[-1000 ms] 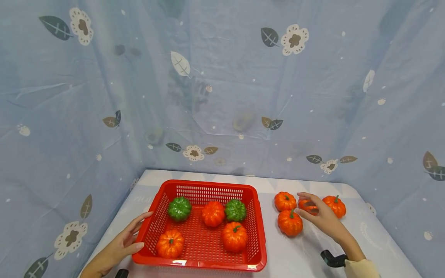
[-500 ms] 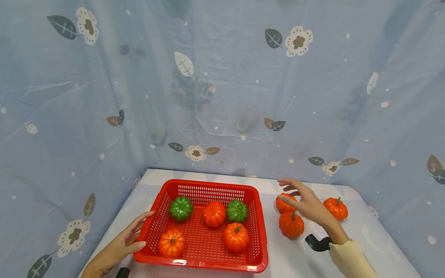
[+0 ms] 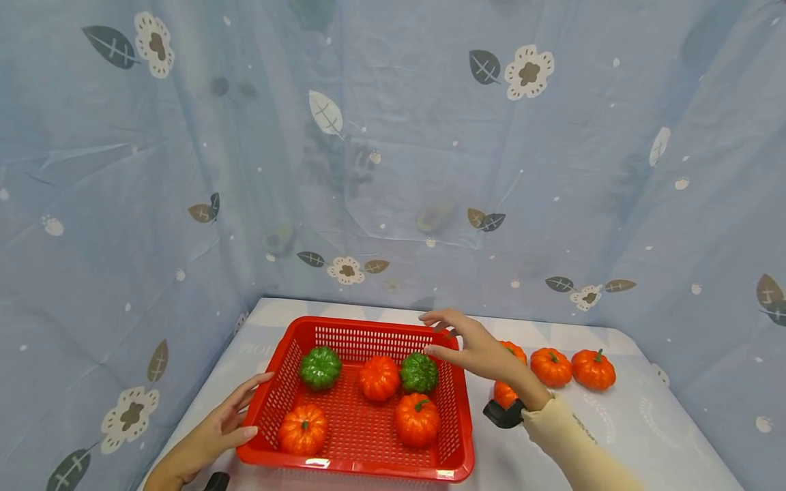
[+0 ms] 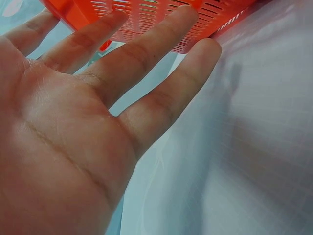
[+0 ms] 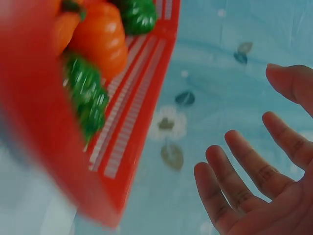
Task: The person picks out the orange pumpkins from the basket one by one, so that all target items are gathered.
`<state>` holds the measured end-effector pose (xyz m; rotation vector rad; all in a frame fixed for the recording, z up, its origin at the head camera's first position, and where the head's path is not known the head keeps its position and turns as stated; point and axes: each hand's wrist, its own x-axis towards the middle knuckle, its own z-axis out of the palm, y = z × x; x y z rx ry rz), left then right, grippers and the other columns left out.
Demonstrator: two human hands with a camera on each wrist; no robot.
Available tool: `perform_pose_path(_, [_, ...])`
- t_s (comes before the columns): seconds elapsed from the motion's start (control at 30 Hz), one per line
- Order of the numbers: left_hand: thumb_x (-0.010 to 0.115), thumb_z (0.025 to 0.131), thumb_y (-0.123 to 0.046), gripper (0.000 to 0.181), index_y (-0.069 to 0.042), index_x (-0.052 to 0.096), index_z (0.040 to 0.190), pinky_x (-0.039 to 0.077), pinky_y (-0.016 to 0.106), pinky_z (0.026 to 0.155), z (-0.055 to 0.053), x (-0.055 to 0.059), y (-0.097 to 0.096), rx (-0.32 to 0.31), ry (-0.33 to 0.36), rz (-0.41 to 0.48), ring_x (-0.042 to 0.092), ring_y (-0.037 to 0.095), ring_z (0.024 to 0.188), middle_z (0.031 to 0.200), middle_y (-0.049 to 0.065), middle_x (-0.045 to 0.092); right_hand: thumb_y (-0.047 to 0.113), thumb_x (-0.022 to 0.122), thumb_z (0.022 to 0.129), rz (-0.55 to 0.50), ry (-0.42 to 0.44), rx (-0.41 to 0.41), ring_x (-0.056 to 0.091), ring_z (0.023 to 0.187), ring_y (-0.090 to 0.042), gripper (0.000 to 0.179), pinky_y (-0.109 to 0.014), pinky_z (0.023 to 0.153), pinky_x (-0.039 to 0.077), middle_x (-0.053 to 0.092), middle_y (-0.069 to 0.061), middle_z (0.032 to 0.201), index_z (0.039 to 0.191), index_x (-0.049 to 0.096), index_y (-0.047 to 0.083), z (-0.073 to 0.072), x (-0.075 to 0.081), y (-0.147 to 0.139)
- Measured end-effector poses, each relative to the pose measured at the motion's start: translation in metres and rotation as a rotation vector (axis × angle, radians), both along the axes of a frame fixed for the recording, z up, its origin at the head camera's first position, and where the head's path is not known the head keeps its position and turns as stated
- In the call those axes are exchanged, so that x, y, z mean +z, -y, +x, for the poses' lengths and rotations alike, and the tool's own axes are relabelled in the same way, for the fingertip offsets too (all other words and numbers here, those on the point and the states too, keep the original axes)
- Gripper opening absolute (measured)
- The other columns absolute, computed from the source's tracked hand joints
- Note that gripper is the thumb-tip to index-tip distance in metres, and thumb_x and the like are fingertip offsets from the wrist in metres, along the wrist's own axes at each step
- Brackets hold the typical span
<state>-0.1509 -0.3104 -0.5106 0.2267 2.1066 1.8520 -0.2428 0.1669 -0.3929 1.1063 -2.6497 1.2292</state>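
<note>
A red plastic basket (image 3: 350, 426) holds green and orange toy pumpkins. My left hand (image 3: 211, 433) lies along its left side, fingers (image 4: 161, 105) extended and touching the perforated wall. Above the basket's back right corner hovers my right hand (image 3: 475, 348), empty, with fingers spread; the right wrist view shows bare fingers (image 5: 254, 164) beside the basket wall. Just below that hand in the head view sits a green pumpkin (image 3: 419, 373). Another green pumpkin (image 3: 320, 368) is at the back left. Orange pumpkins are at the middle (image 3: 379, 378), front right (image 3: 417, 421) and front left (image 3: 303, 430).
Right of the basket, several orange pumpkins stand on the white table (image 3: 645, 436). Two show fully, one (image 3: 550, 367) beside another (image 3: 593, 369); my right forearm partly covers the others. A patterned blue curtain (image 3: 393, 170) encloses the back and sides.
My right hand has moved left, from around an orange pumpkin on the table to over the basket's back right corner, carrying nothing. That pumpkin remains on the table. The left hand has stayed put.
</note>
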Motion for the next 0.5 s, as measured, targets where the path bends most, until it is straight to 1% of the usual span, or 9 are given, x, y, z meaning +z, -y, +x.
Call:
perform_pose_path(0.1, [0.061,0.099,-0.022,0.077,-0.026,0.019,0.163,0.055,0.050,0.098,0.000,0.000,0.000,-0.001,0.000,0.000,0.038,0.047,0.141,0.166,0.026,0.016,0.040,0.073,0.096,0.011,-0.008,0.054,0.059,0.119,-0.021,0.051,-0.049,0.100,0.052,0.059,0.010,0.136,0.143,0.055,0.029,0.000,0.000,0.020])
perform_pose_path(0.17, [0.061,0.099,-0.023,0.078,-0.025,0.018,0.164,0.055,0.050,0.098,0.000,0.000,0.000,0.000,0.001,-0.001,0.039,0.047,0.141,0.166,0.026,0.016,0.042,0.072,0.096,0.018,-0.010,0.085,0.058,0.121,-0.017,0.051,-0.047,0.100,0.052,0.059,0.011,0.135,0.143,0.055,0.029,0.001,0.001,0.032])
perform_pose_path(0.23, [0.061,0.099,-0.023,0.078,-0.025,0.018,0.164,0.055,0.050,0.098,0.000,0.000,0.000,-0.002,-0.001,-0.001,0.039,0.047,0.140,0.166,0.027,0.016,0.042,0.072,0.096,0.022,-0.009,0.115,0.057,0.120,-0.013,0.053,-0.043,0.099,0.052,0.059,0.013,0.135,0.144,0.055,0.026,0.003,0.000,0.044])
perform_pose_path(0.33, [0.061,0.099,-0.022,0.078,-0.025,0.019,0.164,0.055,0.050,0.098,0.000,0.001,-0.001,-0.006,-0.012,0.003,0.039,0.047,0.140,0.165,0.027,0.017,0.041,0.072,0.096,0.038,-0.012,0.150,0.056,0.120,-0.010,0.056,-0.036,0.099,0.052,0.058,0.014,0.136,0.145,0.055,0.021,0.005,0.000,0.061])
perform_pose_path(0.4, [0.061,0.099,-0.021,0.078,-0.024,0.019,0.164,0.055,0.050,0.098,0.001,0.001,0.000,-0.010,-0.020,0.004,0.040,0.048,0.140,0.165,0.028,0.017,0.042,0.072,0.096,0.055,-0.013,0.179,0.055,0.121,-0.009,0.057,-0.037,0.100,0.051,0.057,0.015,0.137,0.145,0.054,0.020,0.005,-0.002,0.072])
perform_pose_path(0.47, [0.061,0.099,-0.020,0.078,-0.024,0.018,0.164,0.056,0.048,0.097,0.001,0.002,0.000,-0.014,-0.024,0.009,0.039,0.049,0.140,0.165,0.028,0.016,0.042,0.072,0.097,0.075,-0.012,0.210,0.054,0.122,-0.008,0.056,-0.040,0.103,0.050,0.056,0.015,0.139,0.146,0.053,0.023,0.006,-0.004,0.082])
perform_pose_path(0.5, [0.061,0.099,-0.020,0.078,-0.024,0.018,0.164,0.056,0.047,0.097,0.002,0.002,0.000,-0.017,-0.025,0.009,0.039,0.049,0.140,0.165,0.028,0.016,0.044,0.071,0.097,0.088,-0.014,0.224,0.054,0.122,-0.007,0.056,-0.039,0.103,0.050,0.056,0.015,0.140,0.146,0.053,0.025,0.006,-0.005,0.087])
